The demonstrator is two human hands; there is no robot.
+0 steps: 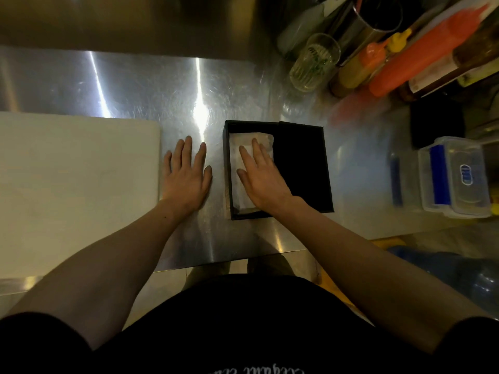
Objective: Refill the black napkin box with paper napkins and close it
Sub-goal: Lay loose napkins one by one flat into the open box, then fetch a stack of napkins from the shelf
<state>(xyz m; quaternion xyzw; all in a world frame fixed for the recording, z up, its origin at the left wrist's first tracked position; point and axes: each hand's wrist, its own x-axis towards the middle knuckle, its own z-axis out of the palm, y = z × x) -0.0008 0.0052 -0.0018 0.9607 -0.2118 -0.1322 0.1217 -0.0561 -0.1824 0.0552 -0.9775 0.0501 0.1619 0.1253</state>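
Pressing soft, light paper napkins [244, 168] flat into black napkin box [302, 168], right hand [263, 179] open-palmed, gripping nothing. Left hand [186, 174] splayed flat on steel counter [129, 85], empty. Stiff lid [303, 164] likely best pinched by edges.

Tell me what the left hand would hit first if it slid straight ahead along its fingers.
Probably nothing: the left hand lies flat on the steel counter, fingers pointing away, and bare counter runs to the far edge.

At frame centre the napkin box [302, 168] is sitting on the counter [129, 85], napkins [243, 157] lying in its left half, a board [75, 184] lying left, bottles [405, 60] standing upper right.
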